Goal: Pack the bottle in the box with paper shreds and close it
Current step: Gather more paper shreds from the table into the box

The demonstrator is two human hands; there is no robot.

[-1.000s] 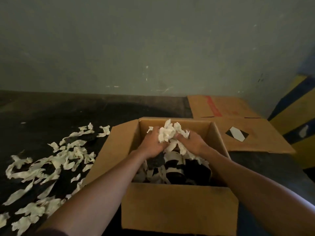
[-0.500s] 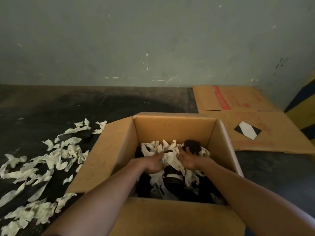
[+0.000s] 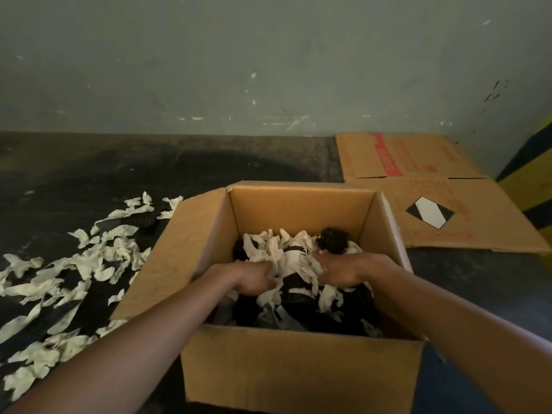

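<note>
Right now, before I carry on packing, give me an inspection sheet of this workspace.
Surface: dark floor, worn.
Job's things: open box holding white and dark paper shreds; bottle not discernible.
Clutter: loose shreds left of the box; flattened carton behind, to the right.
Hands: left hand and right hand inside the box, in the shreds; grip unclear.
Cables: nothing seen.
Surroundings: scuffed grey wall; yellow-striped surface at right.

The box [image 3: 298, 372] is made of brown cardboard, matt and a little scuffed. Thin, crinkled white paper shreds [image 3: 286, 255] are seen inside it, mixed with dark, rough stuff. More loose shreds [image 3: 74, 270] are spread on the dull black floor [image 3: 89, 174]. A flat cardboard sheet [image 3: 433, 198] is printed in red. The wall [image 3: 268, 61] is painted matt grey-green and scratched.
</note>
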